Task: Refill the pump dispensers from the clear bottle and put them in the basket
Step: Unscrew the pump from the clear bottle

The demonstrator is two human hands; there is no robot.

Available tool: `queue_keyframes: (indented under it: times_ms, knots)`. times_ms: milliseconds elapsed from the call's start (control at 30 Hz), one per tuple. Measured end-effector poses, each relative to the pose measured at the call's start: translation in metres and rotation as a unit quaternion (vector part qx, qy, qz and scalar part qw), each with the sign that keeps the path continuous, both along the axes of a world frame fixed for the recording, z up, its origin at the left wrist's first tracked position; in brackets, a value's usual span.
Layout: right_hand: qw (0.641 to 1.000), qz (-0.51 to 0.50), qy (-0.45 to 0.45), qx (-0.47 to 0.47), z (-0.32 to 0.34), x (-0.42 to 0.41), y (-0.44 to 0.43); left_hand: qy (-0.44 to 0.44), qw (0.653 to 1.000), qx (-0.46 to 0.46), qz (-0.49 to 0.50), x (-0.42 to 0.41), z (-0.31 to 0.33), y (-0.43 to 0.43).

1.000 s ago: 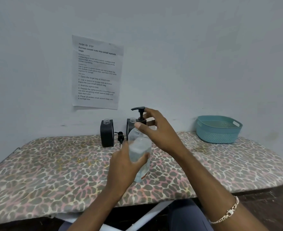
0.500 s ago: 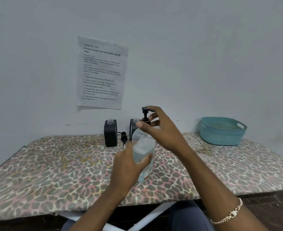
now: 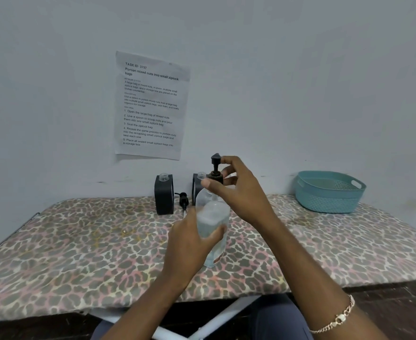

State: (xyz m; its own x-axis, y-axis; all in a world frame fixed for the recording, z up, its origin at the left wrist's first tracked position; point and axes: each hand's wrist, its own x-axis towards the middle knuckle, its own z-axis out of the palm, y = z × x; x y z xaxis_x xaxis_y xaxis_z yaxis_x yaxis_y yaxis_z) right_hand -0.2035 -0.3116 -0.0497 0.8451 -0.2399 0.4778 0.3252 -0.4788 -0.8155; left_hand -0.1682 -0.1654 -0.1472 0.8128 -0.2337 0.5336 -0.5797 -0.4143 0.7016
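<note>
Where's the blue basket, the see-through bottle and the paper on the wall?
Basket [image 3: 324,201], head view, on its front wall.
Clear bottle [image 3: 212,214], head view, on its upper body.
Paper [image 3: 150,104], head view, on its printed middle.

The left hand [image 3: 189,244] is wrapped around the clear bottle [image 3: 212,215], its thumb across the front and its forearm rising from below. The right hand [image 3: 241,192] is above it, thumb and fingertips curled, pinching the pump [image 3: 215,173]; its forearm enters from lower right
</note>
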Motion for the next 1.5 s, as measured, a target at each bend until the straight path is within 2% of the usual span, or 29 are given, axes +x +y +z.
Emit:
queue_keyframes:
  times_ms: [100,300,533,733,933,1167,1300,1500]
  knots:
    - [1.0,-0.012,-0.012,-0.007,0.0,0.005,0.001,0.001,1.0,-0.001,-0.005,0.001,0.001,0.001]
    - [0.998,0.059,-0.004,0.03,0.0,0.002,-0.01,-0.004,1.0,0.001,-0.003,-0.001,0.002,0.001]
    - [1.0,-0.01,0.001,-0.018,0.004,0.003,-0.002,-0.003,1.0,0.006,-0.002,-0.001,0.003,0.001]
    - [0.998,0.061,-0.009,-0.008,0.005,0.001,-0.009,0.001,1.0,0.0,-0.001,-0.001,0.002,0.002]
    - [0.999,0.001,0.009,-0.032,0.005,0.003,-0.008,0.006,1.0,0.0,-0.009,-0.004,0.004,0.001]
    - [0.998,0.069,-0.009,-0.01,-0.001,0.0,-0.014,0.01,1.0,0.006,0.0,-0.002,0.002,0.001]
    - [1.0,0.025,-0.012,-0.012,-0.004,0.003,-0.01,0.007,1.0,0.014,0.003,-0.001,0.001,0.0]
    - [0.999,0.015,-0.041,-0.007,0.004,0.005,-0.013,0.011,1.0,0.025,0.004,-0.004,0.004,0.002]
